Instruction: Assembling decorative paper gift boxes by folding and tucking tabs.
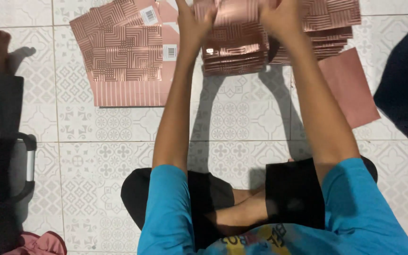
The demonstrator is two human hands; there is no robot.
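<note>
**Two-Hand Hold on Folded Bag Above the Stack**

Your left hand (192,23) and right hand (282,19) are both extended forward, gripping a flat, folded rose-gold paper bag (234,19) with a striped geometric pattern. Each hand closes on one side edge of the bag; the fingertips run out of view at the top, so the exact grip cannot be confirmed.

Directly beneath your hands lies a stack of matching folded bags (234,59) on the patterned tile floor (232,123). Beyond your right hand sits a second stack (331,28), with a plain pink sheet (350,85) below and to its right. To the left of your left hand lies an unfolded bag blank (123,56), pattern side up.

Risks from this position:

- Uneven grip between the hands is likely to skew the bag, so it lands off-square on the stack.
- The stack below already shows fanned edges; added misalignment may cause it to slide.
- Pinching hard could crease the foil finish.
- Your crossed legs (242,208) lie close; reaching far forward may reduce control.
</note>
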